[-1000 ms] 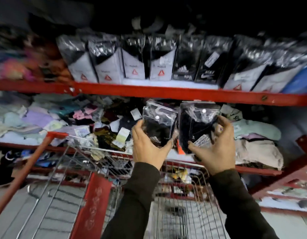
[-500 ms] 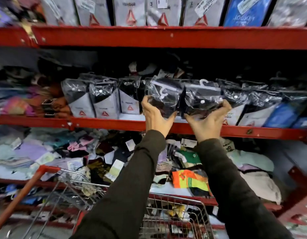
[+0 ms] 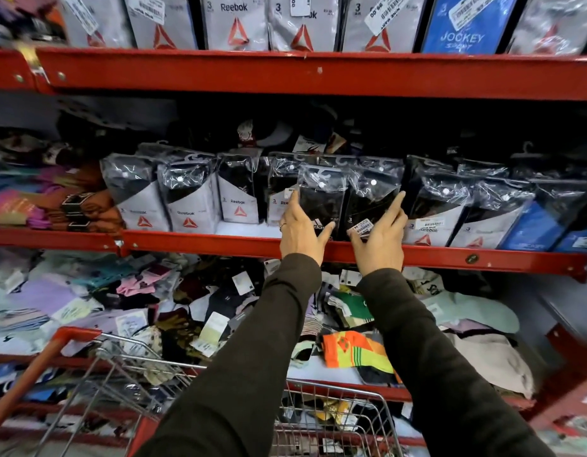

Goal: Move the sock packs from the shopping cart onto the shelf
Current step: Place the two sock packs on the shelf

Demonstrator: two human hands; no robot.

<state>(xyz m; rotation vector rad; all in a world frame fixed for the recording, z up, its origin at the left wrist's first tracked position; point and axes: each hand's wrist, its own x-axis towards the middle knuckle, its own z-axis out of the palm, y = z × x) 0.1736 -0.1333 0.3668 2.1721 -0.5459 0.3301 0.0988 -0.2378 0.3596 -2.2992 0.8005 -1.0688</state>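
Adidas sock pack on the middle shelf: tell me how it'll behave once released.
The Adidas sock pack looks soft and light, so probably floppy. Its glossy wrap seems slippery. Upright near the shelf edge, it may tip forward.

Two hands reach to the middle shelf, the left hand (image 3: 300, 234) and the right hand (image 3: 381, 239), each against one black sock pack in clear plastic: the left pack (image 3: 321, 199) and the right pack (image 3: 371, 201). Three red metal shelf rails show, and one red-handled wire shopping cart (image 3: 335, 420) stands below. On the top shelf, one blue Jockey pack (image 3: 463, 28) stands among six grey Reebok packs.
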